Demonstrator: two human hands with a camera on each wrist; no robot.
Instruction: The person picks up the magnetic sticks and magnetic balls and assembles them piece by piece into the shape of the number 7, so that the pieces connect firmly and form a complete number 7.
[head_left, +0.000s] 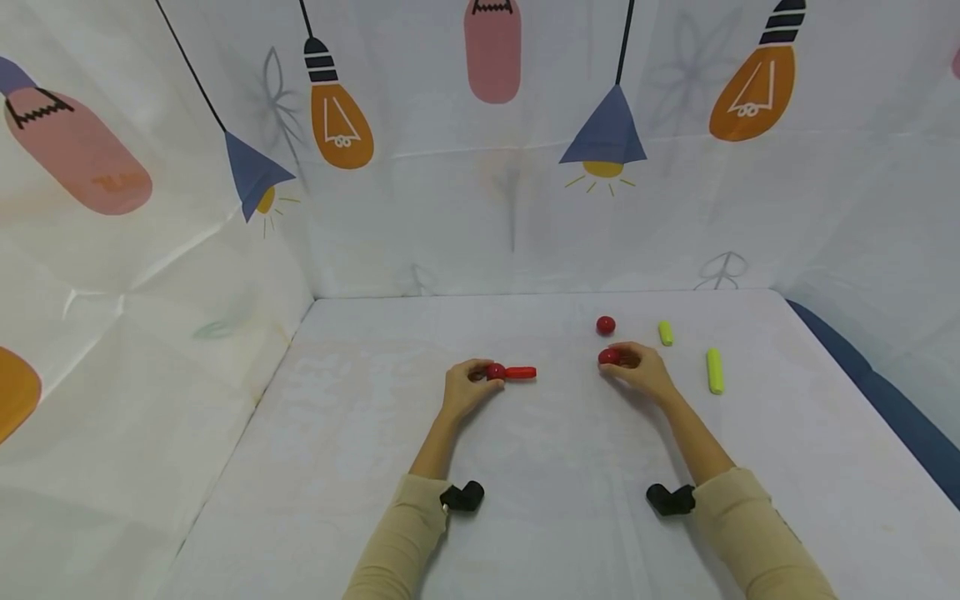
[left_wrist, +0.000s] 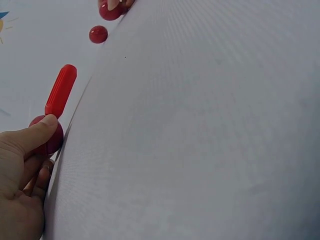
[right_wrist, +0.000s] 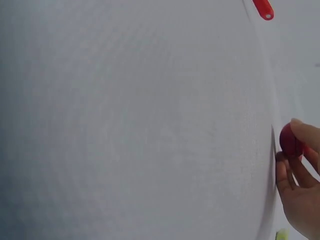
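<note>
My left hand [head_left: 463,388] pinches a glossy red ball [head_left: 496,372] between thumb and fingers at the middle of the table. A ridged red stick [head_left: 522,372] extends to the right from that ball; in the left wrist view its near end meets the ball [left_wrist: 56,142]. Farther right, my right hand [head_left: 647,372] grips another red ball [head_left: 608,357], low over the cloth. Just beyond it lies a third red ball [head_left: 606,325], held by neither hand. Fingers cover part of both gripped balls.
To the right of my right hand lie a short yellow-green stick [head_left: 666,333] and a longer yellow-green stick [head_left: 715,372]. White cloth covers the table [head_left: 555,483]. Behind it hangs a white curtain [head_left: 450,217] printed with lamps and bulbs.
</note>
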